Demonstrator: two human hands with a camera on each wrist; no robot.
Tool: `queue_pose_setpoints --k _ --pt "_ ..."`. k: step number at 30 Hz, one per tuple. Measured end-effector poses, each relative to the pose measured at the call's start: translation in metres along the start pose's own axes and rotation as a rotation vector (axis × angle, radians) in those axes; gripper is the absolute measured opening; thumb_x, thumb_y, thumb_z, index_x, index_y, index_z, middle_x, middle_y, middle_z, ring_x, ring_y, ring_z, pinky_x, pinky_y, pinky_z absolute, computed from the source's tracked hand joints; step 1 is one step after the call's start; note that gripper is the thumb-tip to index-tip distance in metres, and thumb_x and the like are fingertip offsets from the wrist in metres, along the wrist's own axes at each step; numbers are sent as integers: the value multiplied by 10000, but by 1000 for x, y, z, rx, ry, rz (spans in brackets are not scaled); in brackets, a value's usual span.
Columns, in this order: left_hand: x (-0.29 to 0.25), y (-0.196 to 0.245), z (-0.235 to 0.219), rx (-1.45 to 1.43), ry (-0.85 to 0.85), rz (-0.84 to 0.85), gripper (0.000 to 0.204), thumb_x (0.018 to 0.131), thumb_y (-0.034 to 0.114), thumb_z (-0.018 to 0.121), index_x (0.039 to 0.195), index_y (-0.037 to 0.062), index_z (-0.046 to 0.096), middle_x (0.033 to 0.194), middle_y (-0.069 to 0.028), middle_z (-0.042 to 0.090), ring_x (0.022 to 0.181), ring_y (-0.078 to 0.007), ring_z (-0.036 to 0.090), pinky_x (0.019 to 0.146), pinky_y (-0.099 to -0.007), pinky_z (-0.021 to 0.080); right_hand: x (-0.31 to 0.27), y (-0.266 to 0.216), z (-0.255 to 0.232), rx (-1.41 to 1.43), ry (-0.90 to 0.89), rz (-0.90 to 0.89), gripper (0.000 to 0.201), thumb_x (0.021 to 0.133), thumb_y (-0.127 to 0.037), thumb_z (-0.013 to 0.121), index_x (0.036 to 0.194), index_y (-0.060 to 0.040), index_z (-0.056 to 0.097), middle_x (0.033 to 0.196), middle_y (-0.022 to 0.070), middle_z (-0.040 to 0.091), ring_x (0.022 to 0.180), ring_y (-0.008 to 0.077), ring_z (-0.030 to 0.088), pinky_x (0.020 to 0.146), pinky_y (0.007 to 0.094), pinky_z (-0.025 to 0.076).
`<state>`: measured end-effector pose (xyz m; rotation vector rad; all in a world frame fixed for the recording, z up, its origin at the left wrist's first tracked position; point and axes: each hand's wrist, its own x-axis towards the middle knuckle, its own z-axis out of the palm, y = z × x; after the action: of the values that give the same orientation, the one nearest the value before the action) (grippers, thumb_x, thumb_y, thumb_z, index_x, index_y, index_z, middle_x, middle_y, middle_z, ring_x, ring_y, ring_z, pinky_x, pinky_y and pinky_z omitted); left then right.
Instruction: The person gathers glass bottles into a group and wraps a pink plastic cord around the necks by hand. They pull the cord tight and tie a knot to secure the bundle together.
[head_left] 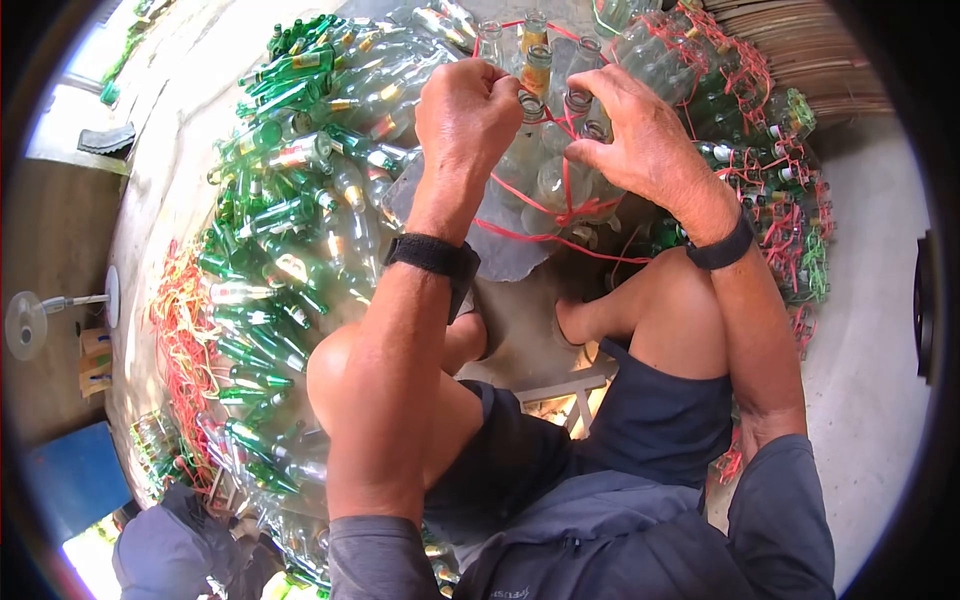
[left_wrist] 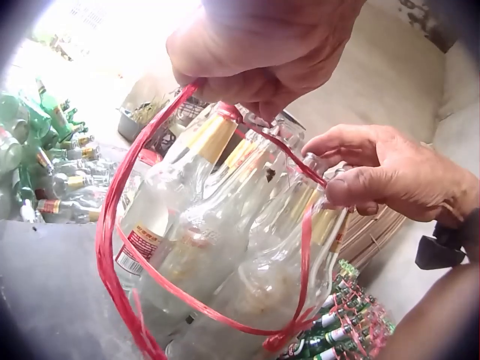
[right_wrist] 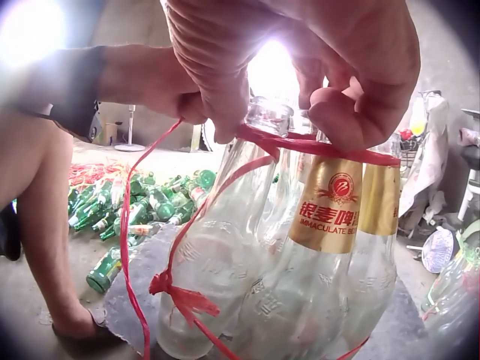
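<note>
A bundle of clear glass bottles [right_wrist: 307, 292] stands upright on a grey slab [head_left: 508, 262] in front of the person. Gold neck labels [right_wrist: 324, 214] show on some of them. Red plastic twine [left_wrist: 110, 225] loops round the necks and lower round the bodies, with a knot on one side. My left hand [head_left: 462, 112], above the left side of the bundle, pinches a length of this twine and holds it up off the necks. Curled round bottle necks on the opposite side, my right hand [head_left: 645, 140] has its thumb and fingers right at the upper twine loop.
Green and clear bottles [head_left: 290, 210] lie heaped at the left, beside a tangle of red twine [head_left: 183, 325]. Tied bundles of bottles [head_left: 775, 215] stand along the right. A fan [head_left: 28, 322] stands at the far left.
</note>
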<state>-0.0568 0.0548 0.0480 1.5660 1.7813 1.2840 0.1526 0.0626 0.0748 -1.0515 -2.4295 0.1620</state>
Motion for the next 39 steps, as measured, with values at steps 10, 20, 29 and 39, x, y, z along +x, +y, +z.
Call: queue_pose_setpoints --k 10,20,29,39 --pt "-5 34 -7 9 -70 207 221 871 174 683 901 -29 766 706 -149 697 669 -231 657 631 -375 523 -2 4 0 7 -5 -5 648 745 -207 833 1313 -29 577 1238 186 614 1152 411 607 998 456 513" --pt "-31 23 -43 132 -340 79 227 876 143 696 841 -81 707 601 -8 524 604 -55 447 525 -305 400 -5 1 0 -58 7 23 634 787 -237 821 1338 -34 584 1246 202 630 1232 391 588 1065 448 481" --pt "-46 8 -12 197 -180 -20 200 801 190 666 850 31 776 843 -252 720 853 -452 712 790 -514 568 4 22 -1 204 -21 104 338 939 -126 670 1247 11 647 1230 192 684 1130 289 675 970 363 522" --pt "-53 16 5 142 -142 -108 237 846 172 601 848 -3 760 845 -271 714 852 -470 705 785 -534 557 22 22 -9 218 -213 338 328 892 -35 597 1203 44 668 1023 230 746 930 328 742 832 400 569"
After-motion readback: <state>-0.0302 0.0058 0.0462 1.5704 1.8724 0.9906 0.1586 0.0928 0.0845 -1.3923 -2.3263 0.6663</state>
